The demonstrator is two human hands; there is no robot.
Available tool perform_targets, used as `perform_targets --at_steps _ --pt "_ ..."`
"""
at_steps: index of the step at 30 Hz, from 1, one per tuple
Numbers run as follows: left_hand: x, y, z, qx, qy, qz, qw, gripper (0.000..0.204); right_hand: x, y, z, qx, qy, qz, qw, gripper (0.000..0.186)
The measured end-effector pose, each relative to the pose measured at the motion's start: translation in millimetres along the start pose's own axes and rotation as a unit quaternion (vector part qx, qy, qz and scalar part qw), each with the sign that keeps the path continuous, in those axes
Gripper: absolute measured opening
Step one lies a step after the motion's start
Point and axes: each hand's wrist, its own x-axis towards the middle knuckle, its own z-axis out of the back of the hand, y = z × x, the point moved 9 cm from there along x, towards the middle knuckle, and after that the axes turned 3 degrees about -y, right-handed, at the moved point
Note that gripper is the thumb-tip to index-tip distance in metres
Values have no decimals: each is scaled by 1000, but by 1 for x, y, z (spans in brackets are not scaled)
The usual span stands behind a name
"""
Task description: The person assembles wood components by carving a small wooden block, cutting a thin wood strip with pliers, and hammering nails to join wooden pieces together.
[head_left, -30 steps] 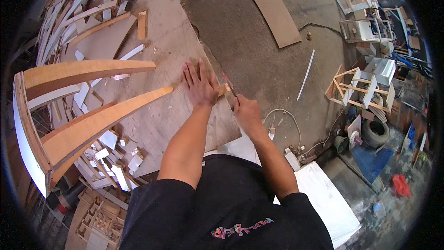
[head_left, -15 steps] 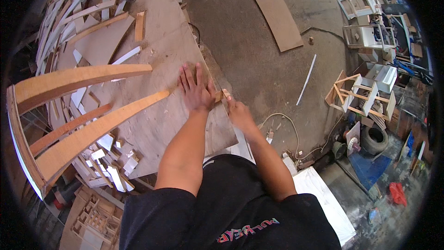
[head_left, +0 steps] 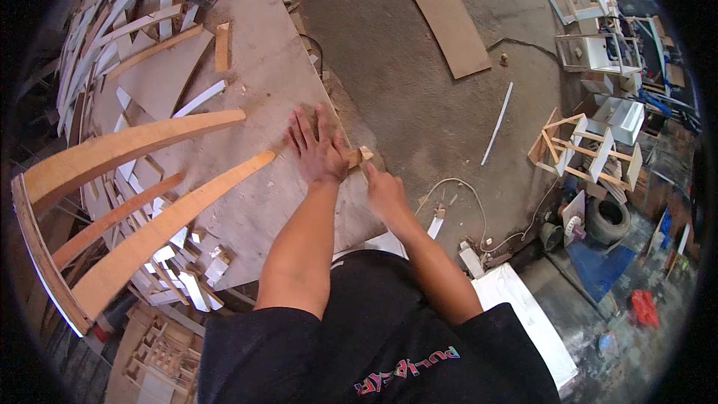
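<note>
Left hand (head_left: 320, 154)'s flat with fingers spread, partly over a small wood block (head_left: 358, 156) at the table (head_left: 269, 198) edge. Right hand (head_left: 385, 191)'s just beside it, bent fingers, can't tell what they're pinching.

The shirt (head_left: 366, 299) is black, with one slanting line of print (head_left: 407, 370) near six o'clock: chunky letters in red, green and blue. Its sleeves (head_left: 262, 340) are short, the left at seven o'clock, the right between four and five. Forearms (head_left: 301, 254) and hands (head_left: 320, 155) are bare.

Wood piece (head_left: 356, 158), offcuts (head_left: 223, 46) on tabletop (head_left: 262, 67)
</note>
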Motion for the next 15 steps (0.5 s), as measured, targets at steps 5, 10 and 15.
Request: perform_targets --at_steps 5,10,15 --pt "0 -1 3 -6 11 0 1000 73 7 11 7 -29 -15 26 999 33" --pt "-1 1 3 -11 -11 6 1000 72 -4 -8 -9 -17 74 -28 997 36" --pt "0 0 4 -18 -13 -1 1000 72 16 10 4 -16 -7 27 999 35"
